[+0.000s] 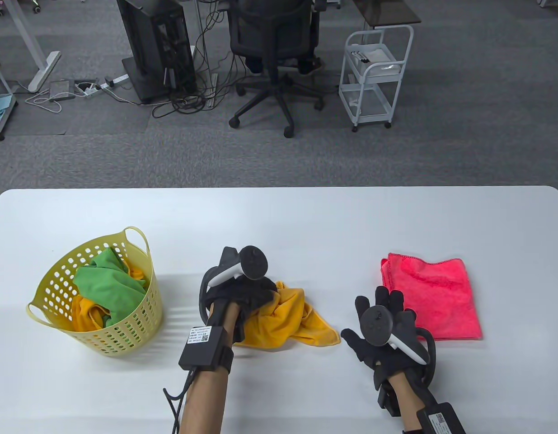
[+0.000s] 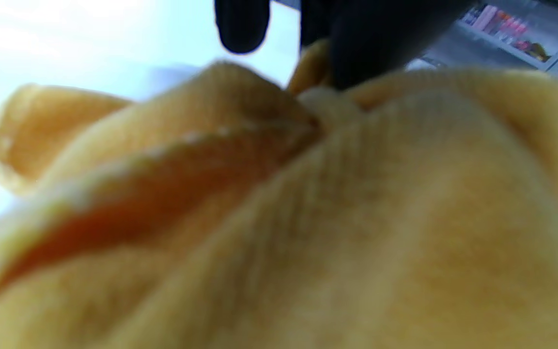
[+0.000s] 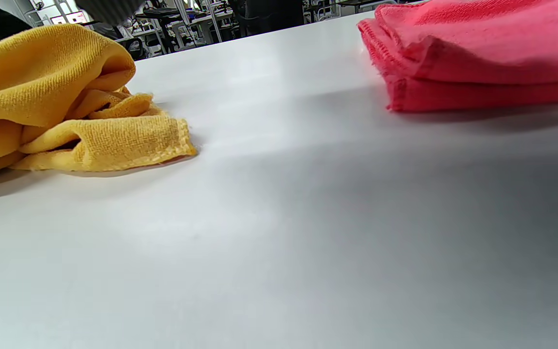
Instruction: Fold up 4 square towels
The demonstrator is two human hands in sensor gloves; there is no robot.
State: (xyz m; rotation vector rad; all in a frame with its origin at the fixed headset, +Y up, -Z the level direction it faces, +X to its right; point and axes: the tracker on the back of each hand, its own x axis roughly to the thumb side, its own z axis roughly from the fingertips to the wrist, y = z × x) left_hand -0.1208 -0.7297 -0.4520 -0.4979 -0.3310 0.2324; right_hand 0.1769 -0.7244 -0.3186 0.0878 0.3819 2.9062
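Towels of soft square cloth are spread across a white table (image 1: pixel 279 212) in 3 places. 1 crumpled yellow-orange towel (image 1: pixel 292 323) is bunched at the centre of the table, gripped from above by the gloved left hand (image 1: pixel 240 289), whose black fingers (image 2: pixel 351 43) are seen in the left wrist view curled into the cloth. 1 red-pink towel (image 1: pixel 434 296), folded flat into a neat square of several layers, is laid to the right, well apart from the yellow-orange one. The gloved right hand (image 1: pixel 382 327) is held between the 2 towels, just beside the near left corner of the red-pink towel, its fingers spread and straight, nothing held. A pale yellow perforated plastic basket (image 1: pixel 138 312) with 2 loop handles is stood at the left of the table; a crumpled green towel (image 1: pixel 109 282) and another orange towel (image 1: pixel 86 316) are heaped inside it. Beyond the table, a black office chair (image 1: pixel 274 49) and a white wheeled cart (image 1: pixel 376 74) are seen on grey carpet.
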